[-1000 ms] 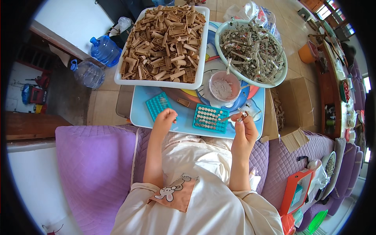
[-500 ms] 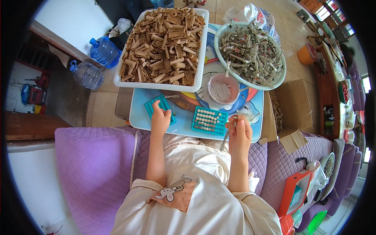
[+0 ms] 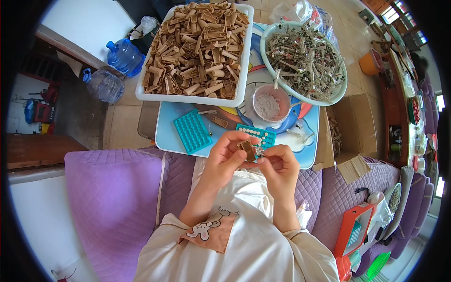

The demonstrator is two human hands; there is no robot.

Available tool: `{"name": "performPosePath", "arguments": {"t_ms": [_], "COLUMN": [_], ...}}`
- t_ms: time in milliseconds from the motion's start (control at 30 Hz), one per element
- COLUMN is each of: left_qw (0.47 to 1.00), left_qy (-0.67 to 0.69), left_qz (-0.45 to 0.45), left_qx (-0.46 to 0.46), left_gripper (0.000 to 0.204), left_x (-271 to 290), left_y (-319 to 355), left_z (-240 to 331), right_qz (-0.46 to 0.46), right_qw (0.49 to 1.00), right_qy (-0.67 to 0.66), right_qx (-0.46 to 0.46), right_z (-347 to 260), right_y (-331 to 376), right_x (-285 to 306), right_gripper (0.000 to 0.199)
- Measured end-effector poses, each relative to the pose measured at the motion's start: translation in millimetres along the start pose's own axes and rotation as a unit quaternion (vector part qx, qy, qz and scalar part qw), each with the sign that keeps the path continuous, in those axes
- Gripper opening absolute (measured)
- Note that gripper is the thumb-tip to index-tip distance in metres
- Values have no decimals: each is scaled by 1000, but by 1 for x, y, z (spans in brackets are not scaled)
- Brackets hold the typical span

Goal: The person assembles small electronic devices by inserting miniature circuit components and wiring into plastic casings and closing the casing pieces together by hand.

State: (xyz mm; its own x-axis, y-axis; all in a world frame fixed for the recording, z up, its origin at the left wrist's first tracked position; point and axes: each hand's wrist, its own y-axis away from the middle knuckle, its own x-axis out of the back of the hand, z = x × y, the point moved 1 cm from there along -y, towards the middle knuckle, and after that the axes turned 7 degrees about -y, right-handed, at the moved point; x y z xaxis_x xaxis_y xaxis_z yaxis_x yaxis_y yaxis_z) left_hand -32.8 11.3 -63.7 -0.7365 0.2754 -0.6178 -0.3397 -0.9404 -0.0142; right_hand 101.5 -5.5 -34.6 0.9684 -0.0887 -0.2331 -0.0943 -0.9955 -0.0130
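Observation:
My left hand (image 3: pixel 224 160) is closed around a brown plastic casing (image 3: pixel 246 148), a half-open shell held up near my lap. Opposite it, the fingers of my right hand (image 3: pixel 282 170) pinch a small part with clear and silvery bits (image 3: pixel 259 151) at the casing's edge. Its exact kind is too small to make out. Just behind my hands lies a teal tray (image 3: pixel 268 141) with rows of small round whitish pieces, partly covered by my fingers. A second teal tray (image 3: pixel 192 131) with bare holes rests to the left. Another brown casing (image 3: pixel 220 122) lies between the trays.
A white tub (image 3: pixel 188 99) heaped with brown casings stands at the back left. Behind right is a pale green basin (image 3: pixel 345 87) of tangled wired parts. A pink bowl (image 3: pixel 285 105) holds white pieces. An open cardboard box (image 3: pixel 357 117) stands right of the blue table (image 3: pixel 164 141).
My left hand has come right and nearer, away from the left teal tray. My right hand has moved slightly left and down, so both hands now meet at the brown casing.

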Motion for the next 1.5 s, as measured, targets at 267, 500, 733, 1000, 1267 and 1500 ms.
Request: {"name": "performPosePath", "arguments": {"t_ms": [267,500,733,1000,1267,1500], "left_qw": [997,997,998,999,997,994], "left_qy": [-20,7,47,-9,24,41], "left_qz": [46,53,6,-19,-58,-73], "left_qx": [-51,-62,-36,-43,-43,-74], "left_gripper": [31,33,34,35,35,34], "left_x": [-24,-23,-19,-14,-9,-12], "left_y": [3,4,4,1,0,-2], "left_z": [-4,-8,-5,-5,-12,-16], "right_qz": [54,39,-15,-20,-17,6], "right_qw": [966,958,923,937,915,929], "right_qy": [165,200,230,175,214,181], "right_qx": [191,203,308,301,343,323], "right_z": [-4,-5,-7,-9,-12,-12], "right_y": [8,8,7,9,9,13], "right_x": [-8,-6,0,3,0,-3], "right_gripper": [19,21,22,24,26,26]}}
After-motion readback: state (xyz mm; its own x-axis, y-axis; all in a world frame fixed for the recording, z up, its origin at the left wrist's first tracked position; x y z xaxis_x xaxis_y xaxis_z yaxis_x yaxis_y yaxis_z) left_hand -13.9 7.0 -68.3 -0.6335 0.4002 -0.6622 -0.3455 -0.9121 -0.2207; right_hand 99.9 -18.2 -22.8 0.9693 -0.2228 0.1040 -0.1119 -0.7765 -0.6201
